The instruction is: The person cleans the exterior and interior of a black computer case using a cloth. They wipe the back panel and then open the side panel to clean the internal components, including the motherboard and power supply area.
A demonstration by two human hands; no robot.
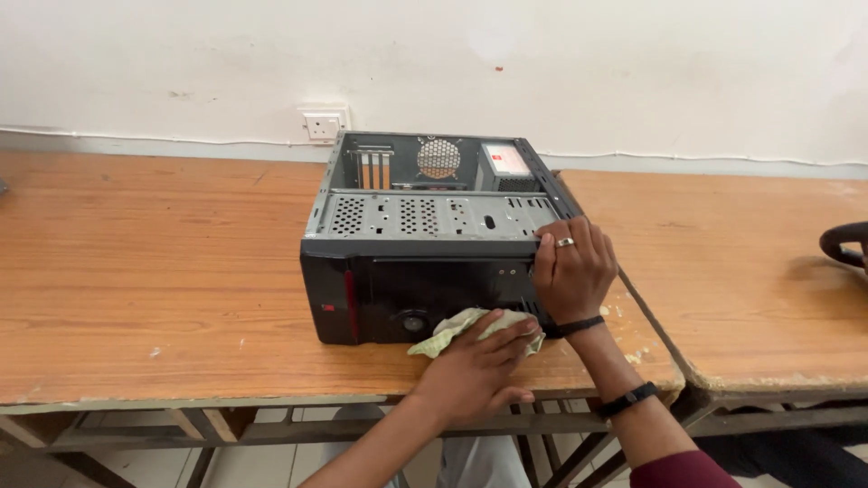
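Black plastic fronts the computer case [425, 244], which lies open-topped near the front edge of the wooden bench [145, 271]; it looks heavy and stiff, best gripped by its metal frame. The right hand [573, 269] clasps its near right corner. The left hand [475, 369] presses a soft, limp cloth [452, 330] against the front. Cloth and fingers hide the lower panel.

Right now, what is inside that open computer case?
Inside the computer case: a round fan grille, a power supply box and slot brackets. The perforated drive bay plate hides whatever lies below.
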